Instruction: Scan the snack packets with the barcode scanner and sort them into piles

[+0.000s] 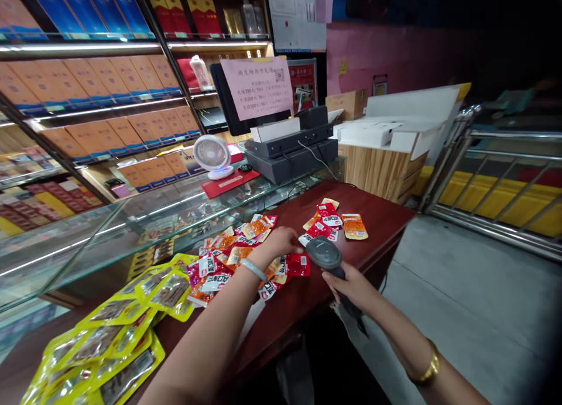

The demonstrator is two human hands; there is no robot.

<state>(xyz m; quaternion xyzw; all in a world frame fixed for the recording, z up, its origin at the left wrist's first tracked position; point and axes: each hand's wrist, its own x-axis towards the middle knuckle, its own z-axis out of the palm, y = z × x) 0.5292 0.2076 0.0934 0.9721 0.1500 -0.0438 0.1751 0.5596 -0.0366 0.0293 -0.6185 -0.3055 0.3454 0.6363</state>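
My right hand [351, 285] is wrapped round the handle of a dark grey barcode scanner [324, 254], its head tilted towards the packets. My left hand [283, 244] reaches over a heap of small snack packets [215, 264], red, orange and white. Its fingers are curled down; a bit of red packet shows just under them, but the fingertips are partly hidden. Just beyond the scanner lies a smaller group of similar packets [329, 213], with an orange packet [355, 226] beside it. Yellow-edged snack pouches [118, 329] are piled at the left.
The dark red desk [373, 209] adjoins a glass display counter [132, 235]. On the counter stand a small white fan [212, 156], a monitor with a pink notice [258, 88] and a cash drawer [290, 159]. A metal railing [504, 188] is at the right.
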